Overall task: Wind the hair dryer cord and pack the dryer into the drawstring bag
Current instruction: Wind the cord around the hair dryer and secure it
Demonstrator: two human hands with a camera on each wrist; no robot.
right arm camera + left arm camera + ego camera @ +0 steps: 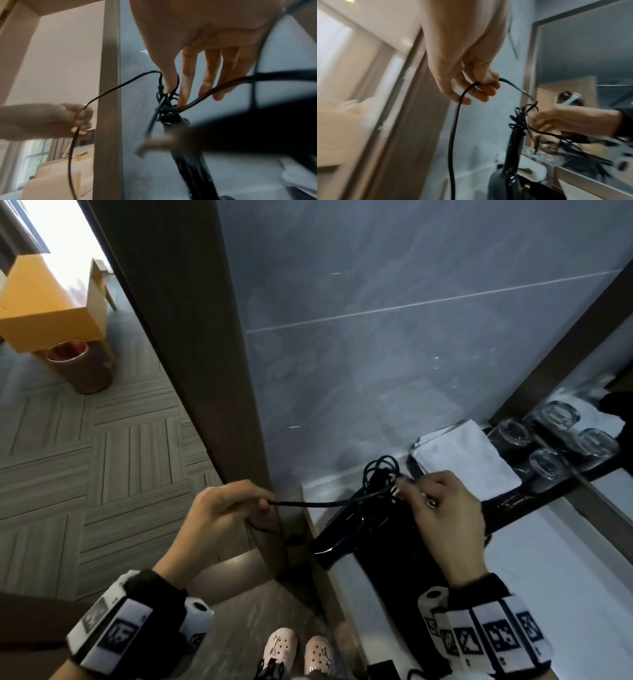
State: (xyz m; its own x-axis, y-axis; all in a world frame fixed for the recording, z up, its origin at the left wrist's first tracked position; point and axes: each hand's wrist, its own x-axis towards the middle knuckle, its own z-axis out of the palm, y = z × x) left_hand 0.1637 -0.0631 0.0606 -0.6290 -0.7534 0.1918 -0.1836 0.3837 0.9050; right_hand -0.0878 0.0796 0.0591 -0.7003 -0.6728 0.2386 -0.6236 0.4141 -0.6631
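Winding is under way: you are pinching the thin black rubbery power cord (pixel 308 503) between the thumb and curled fingers of your left hand (pixel 219 515), drawing it taut toward the glossy black plastic hair dryer (pixel 346 534). Your right hand (pixel 442 508) is working at the butt of the dryer's handle, fingers extended — the wrist view is showing the fingertips (pixel 169 88) poking into the small bunch of cord loops (pixel 164 100) there, steadying them rather than gripping hard; another run of cord is crossing under those fingers.

The dryer is lying tilted at the edge of the pale smooth countertop (pixel 548 559), handle end raised toward the grey tiled wall (pixel 394 337). The black item beneath it may be the drawstring bag; I cannot tell.

Judgement for this step: keep the left hand feeding slack at steady light tension, and lay each new turn beside the last — the existing loops are looking tangled, not neat. Avoid yanking where cord meets handle; the joint is probably the weak point. The cord is looking springy, so hold the finished loops until secured.

Nearby: a folded white cloth towel (pixel 459 460) and upturned clear glass tumblers (pixel 548 463) — keep the swinging cord off them.
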